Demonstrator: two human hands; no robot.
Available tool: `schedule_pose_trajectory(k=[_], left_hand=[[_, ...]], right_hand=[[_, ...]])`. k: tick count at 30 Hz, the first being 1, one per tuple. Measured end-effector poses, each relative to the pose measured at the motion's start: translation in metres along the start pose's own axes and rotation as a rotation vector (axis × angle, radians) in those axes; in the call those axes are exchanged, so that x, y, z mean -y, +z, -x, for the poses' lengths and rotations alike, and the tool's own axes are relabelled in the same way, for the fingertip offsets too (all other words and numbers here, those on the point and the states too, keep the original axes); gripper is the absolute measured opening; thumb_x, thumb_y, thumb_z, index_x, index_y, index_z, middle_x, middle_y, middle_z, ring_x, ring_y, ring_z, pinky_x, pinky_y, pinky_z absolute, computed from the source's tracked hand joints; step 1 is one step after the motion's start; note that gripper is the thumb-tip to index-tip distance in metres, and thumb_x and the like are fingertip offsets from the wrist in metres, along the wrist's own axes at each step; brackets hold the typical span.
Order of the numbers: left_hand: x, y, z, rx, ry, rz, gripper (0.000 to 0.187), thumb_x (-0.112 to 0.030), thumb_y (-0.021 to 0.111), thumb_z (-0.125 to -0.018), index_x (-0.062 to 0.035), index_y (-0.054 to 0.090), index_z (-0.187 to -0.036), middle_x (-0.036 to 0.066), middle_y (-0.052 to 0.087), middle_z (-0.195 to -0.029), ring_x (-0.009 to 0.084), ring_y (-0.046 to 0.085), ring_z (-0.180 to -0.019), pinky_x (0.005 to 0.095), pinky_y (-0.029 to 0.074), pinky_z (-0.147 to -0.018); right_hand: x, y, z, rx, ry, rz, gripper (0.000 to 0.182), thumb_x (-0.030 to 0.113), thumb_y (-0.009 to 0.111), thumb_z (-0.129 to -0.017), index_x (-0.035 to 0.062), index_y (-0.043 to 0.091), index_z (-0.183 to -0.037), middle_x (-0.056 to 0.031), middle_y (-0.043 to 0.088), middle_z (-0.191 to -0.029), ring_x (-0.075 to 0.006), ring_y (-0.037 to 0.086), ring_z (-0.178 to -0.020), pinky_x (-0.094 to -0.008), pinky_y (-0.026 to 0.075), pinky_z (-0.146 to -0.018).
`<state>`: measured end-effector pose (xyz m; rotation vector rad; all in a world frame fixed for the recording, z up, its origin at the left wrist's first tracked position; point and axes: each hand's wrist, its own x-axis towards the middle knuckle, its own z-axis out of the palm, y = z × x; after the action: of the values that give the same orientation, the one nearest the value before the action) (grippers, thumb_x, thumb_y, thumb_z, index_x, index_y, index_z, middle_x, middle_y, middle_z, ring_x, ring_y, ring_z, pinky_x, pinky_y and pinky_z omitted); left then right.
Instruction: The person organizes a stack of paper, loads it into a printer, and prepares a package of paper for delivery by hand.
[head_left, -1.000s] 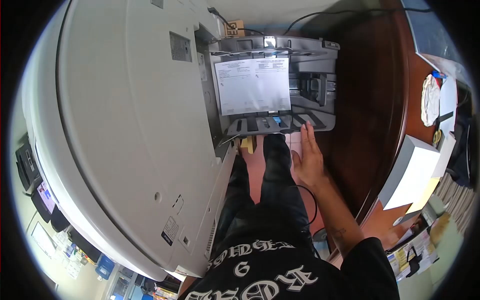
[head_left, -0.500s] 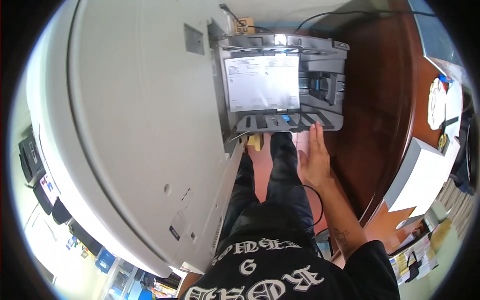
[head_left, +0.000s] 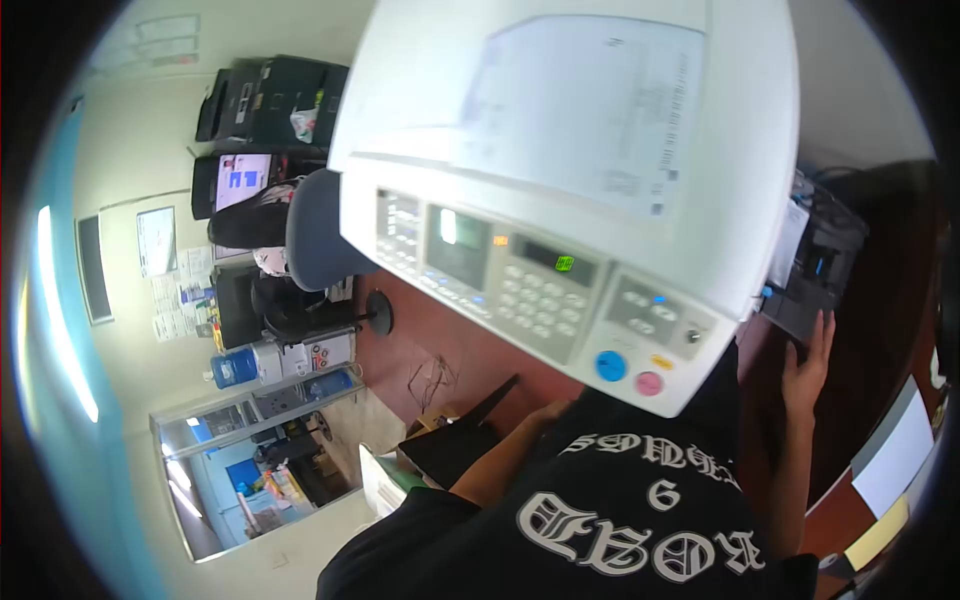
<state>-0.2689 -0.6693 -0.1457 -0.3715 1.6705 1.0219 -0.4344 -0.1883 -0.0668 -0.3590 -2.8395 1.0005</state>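
Note:
A large white copier (head_left: 640,120) fills the upper middle of the view, with a sheet showing print on its top. Its control panel (head_left: 520,290) has a keypad, a lit green display, a blue button (head_left: 611,366) and a pink button (head_left: 649,384). On the machine's right side, a dark grey tray (head_left: 815,290) juts out and bears white paper (head_left: 791,240). My right hand (head_left: 806,370) is open beside the tray, fingers stretched out with the tips right at its edge. Below the panel's front edge, my left hand (head_left: 548,412) shows only in part, its fingers hidden.
A person sits on a chair (head_left: 325,230) at a monitor to the left. Along that wall are a dark cabinet (head_left: 290,105), a blue water bottle (head_left: 233,369) and a glass window (head_left: 260,460). A dark brown wooden surface (head_left: 890,270) lies right of the tray.
My view has swung left, bringing the control panel, the room and my left arm into sight. My right hand stays open beside the tray.

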Motion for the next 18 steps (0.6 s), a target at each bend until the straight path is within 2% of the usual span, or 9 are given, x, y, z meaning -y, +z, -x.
schedule_pose_trajectory(k=[2, 4, 5, 6, 8, 11, 15, 17, 18], left_hand=[[0.044, -0.017, -0.013, 0.043, 0.128, 0.219, 0.048, -0.027, 0.062, -0.090, -0.0046, 0.050, -0.131, 0.009, 0.067, -0.098, 0.0259, 0.064, -0.090, 0.0395, 0.050, -0.081], [0.076, -0.040, -0.030, -0.051, 0.218, 0.379, 0.049, -0.027, 0.062, -0.090, -0.0048, 0.049, -0.131, 0.009, 0.067, -0.097, 0.0261, 0.064, -0.089, 0.0397, 0.051, -0.081], [0.025, -0.050, 0.003, -0.357, 0.150, -0.027, 0.053, -0.027, 0.061, -0.090, -0.0047, 0.044, -0.135, 0.009, 0.067, -0.095, 0.0288, 0.065, -0.085, 0.0417, 0.051, -0.079], [-0.046, -0.063, 0.047, -0.628, -0.035, -0.405, 0.058, -0.026, 0.061, -0.090, -0.0046, 0.039, -0.139, 0.009, 0.068, -0.093, 0.0316, 0.067, -0.082, 0.0438, 0.052, -0.076], [-0.069, -0.087, 0.073, -0.932, 0.124, -0.403, 0.066, -0.012, 0.066, -0.084, -0.0009, 0.035, -0.140, 0.006, 0.068, -0.088, 0.0240, 0.064, -0.063, 0.0384, 0.053, -0.059], [-0.106, -0.117, 0.124, -1.016, 0.532, -0.273, 0.076, -0.016, 0.065, -0.085, -0.0017, 0.024, -0.148, 0.007, 0.067, -0.080, 0.0251, 0.065, -0.061, 0.0380, 0.051, -0.057], [-0.116, -0.137, 0.132, -0.998, 0.669, -0.182, 0.085, -0.008, 0.068, -0.083, -0.0012, 0.017, -0.151, 0.006, 0.065, -0.081, 0.0150, 0.058, -0.057, 0.0292, 0.049, -0.054], [-0.116, -0.137, 0.125, -0.967, 0.732, -0.141, 0.084, -0.003, 0.066, -0.083, 0.0003, 0.017, -0.151, 0.006, 0.064, -0.082, 0.0085, 0.053, -0.056, 0.0243, 0.046, -0.053], [-0.118, -0.134, 0.122, -0.891, 0.713, -0.041, 0.082, -0.003, 0.066, -0.085, -0.0004, 0.018, -0.151, 0.006, 0.064, -0.085, 0.0086, 0.053, -0.057, 0.0240, 0.046, -0.054]], right_hand=[[0.023, -0.002, 0.017, -0.036, 0.031, -0.007, 0.067, -0.002, 0.064, -0.082, 0.0089, 0.041, -0.144, -0.0161, 0.030, -0.153, -0.0351, 0.050, -0.126, -0.0374, 0.049, -0.096], [0.042, -0.001, 0.038, -0.035, 0.105, -0.043, 0.066, -0.003, 0.064, -0.082, 0.0086, 0.042, -0.143, -0.0142, 0.032, -0.153, -0.0309, 0.055, -0.115, -0.0356, 0.050, -0.091], [0.051, -0.001, 0.048, -0.035, 0.147, -0.058, 0.065, -0.003, 0.064, -0.082, 0.0085, 0.043, -0.142, -0.0132, 0.032, -0.153, -0.0288, 0.058, -0.109, -0.0347, 0.051, -0.089], [0.059, 0.000, 0.059, -0.052, 0.134, -0.065, 0.065, -0.003, 0.064, -0.082, 0.0082, 0.043, -0.142, -0.0127, 0.033, -0.153, -0.0277, 0.059, -0.105, -0.0347, 0.051, -0.087], [0.075, 0.005, 0.079, -0.087, 0.111, -0.073, 0.064, -0.002, 0.064, -0.082, 0.0077, 0.044, -0.142, -0.0119, 0.034, -0.153, -0.0256, 0.059, -0.098, -0.0347, 0.051, -0.085], [0.098, 0.009, 0.103, -0.072, 0.243, -0.084, 0.062, -0.001, 0.064, -0.082, 0.0072, 0.045, -0.141, -0.0115, 0.035, -0.152, -0.0261, 0.059, -0.099, -0.0351, 0.051, -0.085], [0.118, 0.015, 0.120, -0.189, 0.189, -0.166, 0.052, 0.001, 0.062, -0.085, 0.0039, 0.050, -0.136, -0.0130, 0.038, -0.150, -0.0257, 0.059, -0.101, -0.0345, 0.049, -0.087], [0.133, 0.015, 0.119, -0.288, 0.189, -0.266, 0.041, 0.009, 0.057, -0.091, -0.0007, 0.054, -0.131, -0.0158, 0.041, -0.146, -0.0288, 0.055, -0.116, -0.0358, 0.044, -0.098], [0.158, 0.003, 0.115, -0.318, 0.067, -0.057, 0.038, 0.013, 0.054, -0.093, -0.0020, 0.055, -0.128, -0.0168, 0.041, -0.145, -0.0317, 0.048, -0.126, -0.0395, 0.037, -0.105]])
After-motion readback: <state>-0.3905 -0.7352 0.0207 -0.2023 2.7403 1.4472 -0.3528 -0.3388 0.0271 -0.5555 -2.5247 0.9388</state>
